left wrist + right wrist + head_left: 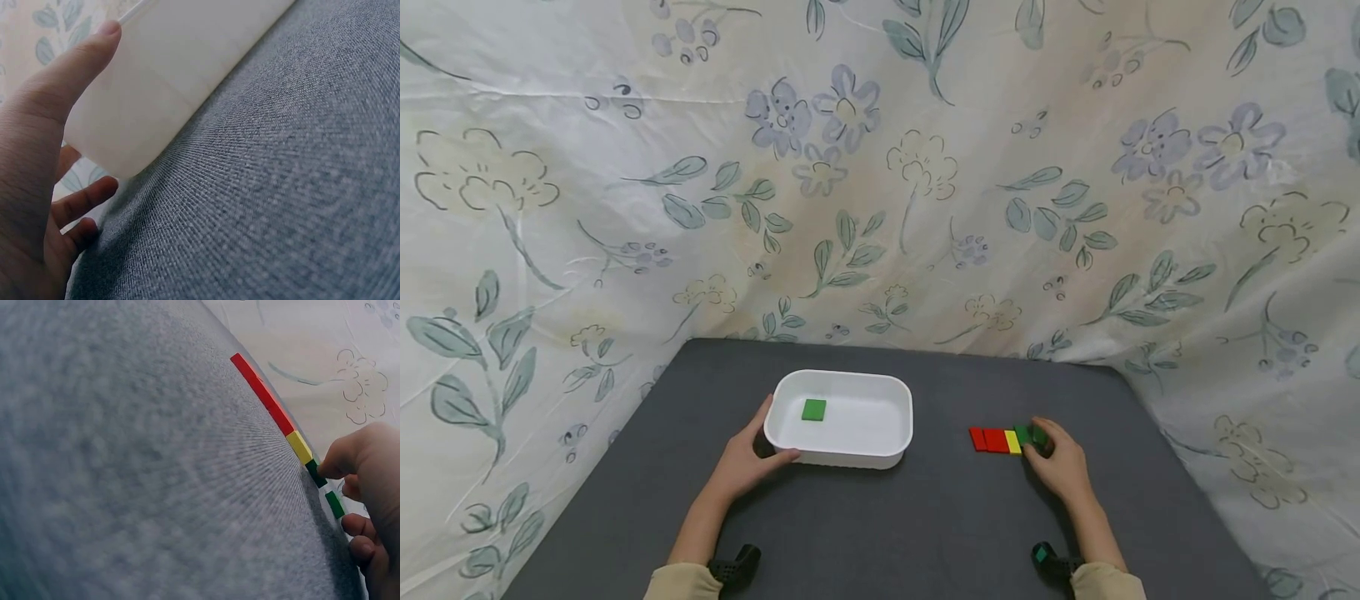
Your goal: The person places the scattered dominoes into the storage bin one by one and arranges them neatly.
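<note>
A white plastic tray (856, 458) with one flat green square tile (814, 409) inside stands left of centre. My left hand (747, 460) grips its near left corner, thumb along the front wall (156, 75) and fingers around the left side. To the right lies a row of flat tiles: a red tile (977, 439), another red tile (996, 441), a yellow tile (1013, 442) and a green tile (1022, 433). At the row's right end my right hand (1063, 462) pinches a darker green tile (1039, 437), partly hidden by the fingers.
Dark grey cloth covers the table (887, 533). A pale flowered curtain (880, 208) hangs behind and along both sides. Black wrist devices are strapped to the left wrist (737, 568) and right wrist (1054, 562).
</note>
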Available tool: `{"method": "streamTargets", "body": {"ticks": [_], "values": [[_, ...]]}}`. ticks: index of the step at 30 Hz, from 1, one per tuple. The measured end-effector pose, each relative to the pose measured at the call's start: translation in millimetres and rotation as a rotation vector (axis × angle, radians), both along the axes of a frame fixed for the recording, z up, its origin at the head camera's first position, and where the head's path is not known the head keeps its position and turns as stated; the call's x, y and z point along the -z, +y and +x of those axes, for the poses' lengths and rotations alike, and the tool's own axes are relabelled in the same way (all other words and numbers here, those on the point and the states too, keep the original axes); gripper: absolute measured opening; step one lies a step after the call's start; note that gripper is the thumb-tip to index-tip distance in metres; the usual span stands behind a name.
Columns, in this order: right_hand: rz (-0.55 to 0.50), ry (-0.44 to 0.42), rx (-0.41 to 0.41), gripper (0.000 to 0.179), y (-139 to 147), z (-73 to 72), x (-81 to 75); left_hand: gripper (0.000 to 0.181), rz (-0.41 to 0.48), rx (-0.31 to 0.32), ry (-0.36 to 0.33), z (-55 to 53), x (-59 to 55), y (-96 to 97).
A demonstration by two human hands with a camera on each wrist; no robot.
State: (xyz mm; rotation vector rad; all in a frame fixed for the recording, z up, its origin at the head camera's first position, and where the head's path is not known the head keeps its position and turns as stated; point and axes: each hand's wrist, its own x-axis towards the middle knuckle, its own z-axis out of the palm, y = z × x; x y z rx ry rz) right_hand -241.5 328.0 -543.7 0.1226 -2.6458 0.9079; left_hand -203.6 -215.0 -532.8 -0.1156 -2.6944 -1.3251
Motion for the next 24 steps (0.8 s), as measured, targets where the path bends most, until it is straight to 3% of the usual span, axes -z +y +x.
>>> {"method": "streamTargets", "body": {"ticks": [24], "values": [[0.031,-0.076,0.065,0.046,4.4,-1.2,0.2,0.119,0.012,0.008,-0.005,-1.2,2.4,-1.3]]}}
